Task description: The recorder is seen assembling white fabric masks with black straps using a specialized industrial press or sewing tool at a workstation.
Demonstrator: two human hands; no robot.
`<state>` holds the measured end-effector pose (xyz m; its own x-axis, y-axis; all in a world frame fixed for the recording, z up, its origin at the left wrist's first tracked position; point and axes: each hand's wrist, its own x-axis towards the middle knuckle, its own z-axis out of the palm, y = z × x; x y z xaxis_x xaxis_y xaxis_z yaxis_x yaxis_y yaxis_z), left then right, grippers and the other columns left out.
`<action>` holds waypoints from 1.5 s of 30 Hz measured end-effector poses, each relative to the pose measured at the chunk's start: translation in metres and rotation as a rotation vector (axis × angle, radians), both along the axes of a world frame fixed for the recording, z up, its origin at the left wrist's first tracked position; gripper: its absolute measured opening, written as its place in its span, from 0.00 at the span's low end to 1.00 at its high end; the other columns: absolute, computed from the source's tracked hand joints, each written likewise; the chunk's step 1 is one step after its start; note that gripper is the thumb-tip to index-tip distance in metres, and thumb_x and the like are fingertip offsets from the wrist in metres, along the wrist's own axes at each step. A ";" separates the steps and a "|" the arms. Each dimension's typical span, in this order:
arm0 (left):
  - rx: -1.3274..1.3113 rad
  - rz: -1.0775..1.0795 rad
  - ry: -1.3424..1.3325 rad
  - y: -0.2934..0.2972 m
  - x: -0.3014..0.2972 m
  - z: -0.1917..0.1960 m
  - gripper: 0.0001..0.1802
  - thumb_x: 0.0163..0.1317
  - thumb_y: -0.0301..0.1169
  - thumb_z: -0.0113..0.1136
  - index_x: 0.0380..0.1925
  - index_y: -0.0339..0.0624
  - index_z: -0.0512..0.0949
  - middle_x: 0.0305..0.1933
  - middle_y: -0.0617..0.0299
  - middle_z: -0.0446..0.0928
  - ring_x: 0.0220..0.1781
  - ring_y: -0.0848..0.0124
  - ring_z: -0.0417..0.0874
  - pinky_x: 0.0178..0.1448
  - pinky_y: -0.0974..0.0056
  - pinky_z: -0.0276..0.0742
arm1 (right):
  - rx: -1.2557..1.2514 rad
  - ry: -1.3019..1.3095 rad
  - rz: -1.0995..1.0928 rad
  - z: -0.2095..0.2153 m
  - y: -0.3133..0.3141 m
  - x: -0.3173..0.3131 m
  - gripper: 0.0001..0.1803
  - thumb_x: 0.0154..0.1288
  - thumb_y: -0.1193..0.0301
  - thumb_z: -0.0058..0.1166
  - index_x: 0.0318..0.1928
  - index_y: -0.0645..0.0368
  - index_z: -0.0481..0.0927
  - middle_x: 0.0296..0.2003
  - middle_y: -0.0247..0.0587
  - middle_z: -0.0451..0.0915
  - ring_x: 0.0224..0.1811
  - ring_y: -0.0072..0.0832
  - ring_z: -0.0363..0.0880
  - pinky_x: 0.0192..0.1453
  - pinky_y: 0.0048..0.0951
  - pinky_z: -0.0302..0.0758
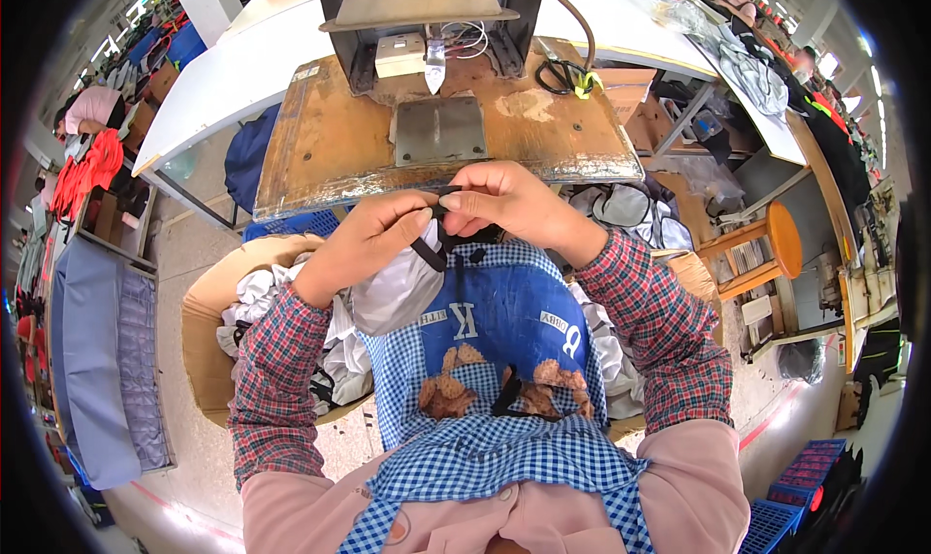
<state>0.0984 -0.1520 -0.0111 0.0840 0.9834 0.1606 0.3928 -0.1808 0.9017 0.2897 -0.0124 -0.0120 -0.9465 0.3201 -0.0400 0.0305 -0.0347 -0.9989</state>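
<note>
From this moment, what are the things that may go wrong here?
The black strip, pinched by the left hand and right hand, might slip, dropping the pale fabric toward the lap. The wooden table, whose front edge looks ragged, could snag it. Fingers reaching under the metal tip of the machine might be pinched.

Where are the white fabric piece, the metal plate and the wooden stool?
White fabric piece (390,292), head view: on its hanging part.
Metal plate (441,135), head view: middle of its top face.
Wooden stool (784,242), head view: on its round seat.
</note>
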 end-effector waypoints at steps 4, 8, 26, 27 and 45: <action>0.096 -0.015 0.109 0.008 -0.002 0.002 0.13 0.70 0.33 0.53 0.39 0.30 0.75 0.34 0.55 0.75 0.34 0.71 0.70 0.40 0.65 0.69 | 0.031 0.012 -0.051 -0.007 0.003 -0.002 0.12 0.73 0.66 0.52 0.40 0.64 0.77 0.34 0.39 0.83 0.36 0.22 0.82 0.41 0.25 0.82; 0.084 0.099 0.192 0.023 -0.008 0.008 0.14 0.70 0.34 0.54 0.40 0.31 0.76 0.31 0.57 0.72 0.34 0.71 0.72 0.41 0.66 0.70 | 0.004 0.031 -0.200 -0.013 0.009 -0.013 0.11 0.74 0.65 0.50 0.39 0.61 0.76 0.31 0.32 0.79 0.34 0.20 0.80 0.38 0.24 0.81; -0.096 0.251 -0.259 0.087 -0.042 0.011 0.13 0.68 0.34 0.60 0.45 0.35 0.80 0.37 0.73 0.78 0.37 0.84 0.74 0.42 0.75 0.71 | -0.389 0.222 -0.408 -0.007 0.048 -0.063 0.09 0.69 0.64 0.55 0.36 0.56 0.75 0.30 0.29 0.77 0.32 0.20 0.78 0.34 0.24 0.77; -0.096 0.251 -0.259 0.088 -0.041 0.011 0.13 0.68 0.34 0.60 0.45 0.35 0.80 0.37 0.73 0.78 0.37 0.84 0.74 0.42 0.75 0.71 | -0.395 0.232 -0.421 -0.007 0.049 -0.064 0.09 0.69 0.65 0.55 0.36 0.57 0.75 0.29 0.31 0.77 0.31 0.21 0.78 0.33 0.25 0.79; -0.075 0.293 -0.434 0.091 -0.036 0.014 0.16 0.65 0.34 0.63 0.45 0.32 0.81 0.37 0.66 0.81 0.35 0.80 0.78 0.40 0.74 0.73 | -0.483 0.255 -0.457 -0.003 0.054 -0.073 0.07 0.68 0.67 0.53 0.36 0.56 0.78 0.29 0.30 0.78 0.31 0.21 0.78 0.34 0.25 0.77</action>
<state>0.0623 -0.0613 0.0033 -0.2543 0.9659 0.0481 0.0052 -0.0483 0.9988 0.2169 0.0413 -0.0155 -0.7210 0.6891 -0.0728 -0.3252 -0.4292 -0.8426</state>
